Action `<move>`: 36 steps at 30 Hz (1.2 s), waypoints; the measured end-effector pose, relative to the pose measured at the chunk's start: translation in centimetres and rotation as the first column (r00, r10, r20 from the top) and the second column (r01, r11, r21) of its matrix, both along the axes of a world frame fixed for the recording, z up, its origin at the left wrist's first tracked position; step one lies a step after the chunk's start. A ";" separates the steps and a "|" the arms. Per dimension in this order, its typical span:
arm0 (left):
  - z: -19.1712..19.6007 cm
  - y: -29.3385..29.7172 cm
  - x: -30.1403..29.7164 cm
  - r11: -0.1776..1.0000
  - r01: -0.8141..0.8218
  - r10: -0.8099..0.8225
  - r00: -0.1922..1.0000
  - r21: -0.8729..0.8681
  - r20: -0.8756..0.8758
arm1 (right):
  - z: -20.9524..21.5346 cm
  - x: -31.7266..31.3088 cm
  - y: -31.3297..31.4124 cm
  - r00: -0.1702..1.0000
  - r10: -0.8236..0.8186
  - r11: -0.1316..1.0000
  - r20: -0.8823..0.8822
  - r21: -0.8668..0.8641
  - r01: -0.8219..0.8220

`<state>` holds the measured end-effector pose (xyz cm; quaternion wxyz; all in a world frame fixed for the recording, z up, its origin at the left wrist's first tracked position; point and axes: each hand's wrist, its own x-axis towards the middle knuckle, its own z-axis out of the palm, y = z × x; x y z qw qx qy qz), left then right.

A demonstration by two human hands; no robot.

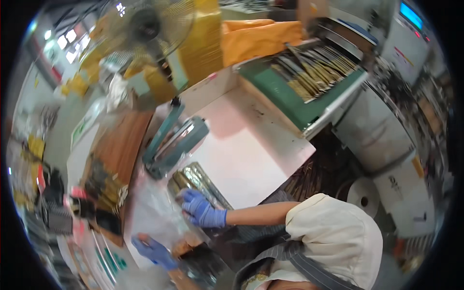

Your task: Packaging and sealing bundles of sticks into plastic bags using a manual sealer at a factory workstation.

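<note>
My right hand [202, 210], in a blue glove, is at the lower end of a shiny gold-and-silver bundle [207, 182] of long pieces. Its fingers are bent; what they grip, if anything, does not show clearly. Nearer me, my left hand [154, 252], also blue-gloved, lies over the white table with its fingers stretched out. Between the hands spreads clear plastic film [162, 212], apparently a bag. Brownish pieces [188, 243] lie near the left hand, blurred. Just beyond the bundle stands a grey-green hand sealer [176, 142], its arm raised.
A green-lined tray [275, 92] with many long metallic pieces [316, 70] stands at the far right. Beyond the table are a fan [145, 24] and an orange cloth [258, 38]. To the left is a brown wooden board [121, 145] with packed bundles. A white roll [363, 195] sits right.
</note>
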<state>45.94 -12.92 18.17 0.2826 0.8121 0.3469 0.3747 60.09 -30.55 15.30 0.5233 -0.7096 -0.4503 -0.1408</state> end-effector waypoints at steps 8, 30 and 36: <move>1.5 -1.4 4.4 0.949 -0.012 0.228 0.717 0.314 -0.659 | -1.4 -0.5 -1.1 1.000 -0.022 1.000 -0.013 0.000 0.022; -11.1 -25.8 34.2 0.782 0.623 -0.603 0.756 -0.003 -0.255 | -9.0 4.0 -32.3 0.644 -0.733 0.575 0.221 -0.305 0.759; -8.3 -28.1 33.4 0.792 0.607 -0.569 0.775 0.073 -0.275 | -8.1 3.9 -33.0 0.619 -0.762 0.564 0.188 -0.275 0.778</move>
